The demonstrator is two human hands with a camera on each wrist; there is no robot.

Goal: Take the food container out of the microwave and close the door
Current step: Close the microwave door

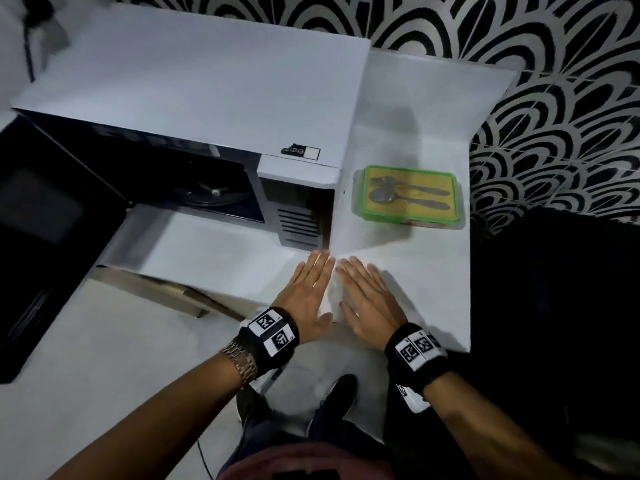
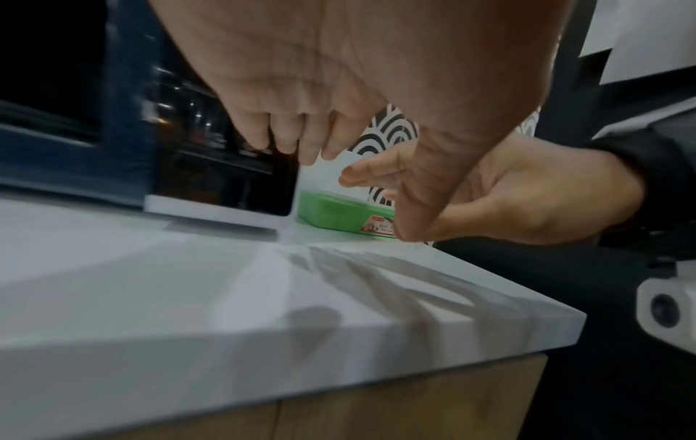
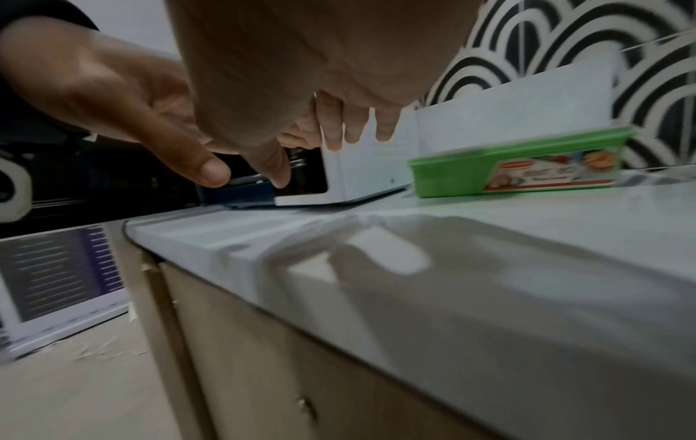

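A green food container [image 1: 408,197] with a clear lid showing a spoon and fork sits on the white counter [image 1: 433,278], right of the microwave [image 1: 194,98]. It also shows as a green box [image 2: 339,215] [image 3: 516,166] in both wrist views. The microwave door [image 1: 45,216] hangs wide open at the left, and the dark cavity with its turntable [image 1: 214,194] holds nothing. My left hand [image 1: 306,289] and right hand [image 1: 367,296] hover flat, fingers straight, side by side over the counter's front part, in front of the microwave's control panel [image 1: 298,216]. Neither hand holds anything.
A black-and-white scalloped wall [image 1: 519,36] backs the counter. Wooden cabinet fronts [image 3: 339,372] lie under the counter. The counter's right edge [image 1: 469,237] drops off to a dark area. A laptop screen [image 3: 60,268] stands low at the left in the right wrist view.
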